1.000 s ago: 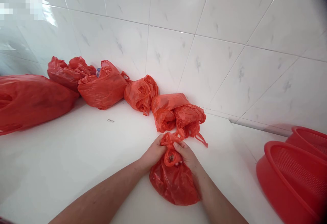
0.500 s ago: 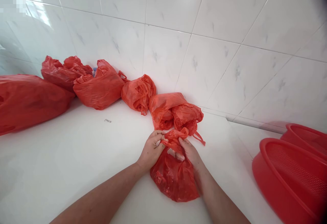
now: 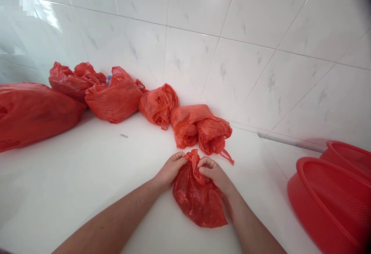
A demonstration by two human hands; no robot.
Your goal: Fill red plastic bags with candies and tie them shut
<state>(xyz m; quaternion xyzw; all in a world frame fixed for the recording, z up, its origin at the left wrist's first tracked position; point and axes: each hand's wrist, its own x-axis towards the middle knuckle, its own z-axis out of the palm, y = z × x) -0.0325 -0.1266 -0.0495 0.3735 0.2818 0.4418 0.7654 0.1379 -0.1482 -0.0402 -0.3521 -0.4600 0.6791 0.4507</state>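
A thin red plastic bag lies on the white tabletop between my forearms, its body spread toward me and its neck bunched at the far end. My left hand pinches the left side of the gathered neck between thumb and fingers. On the right side of the neck, my right hand grips a fold with thumb and curled fingers. What the bag contains cannot be made out through the plastic. Just beyond my fingertips sit two crumpled red bags, close together, one with a loose handle trailing right.
More full red bags line the tiled wall toward the left. A large red bag lies at the left edge. Two red perforated baskets stand at the right. The white table has a small dark mark.
The bag's open mouth, where a gap showed between my hands, is now drawn together into a narrow bunch. My right hand has shifted its hold, with its fingers now curled over the neck.
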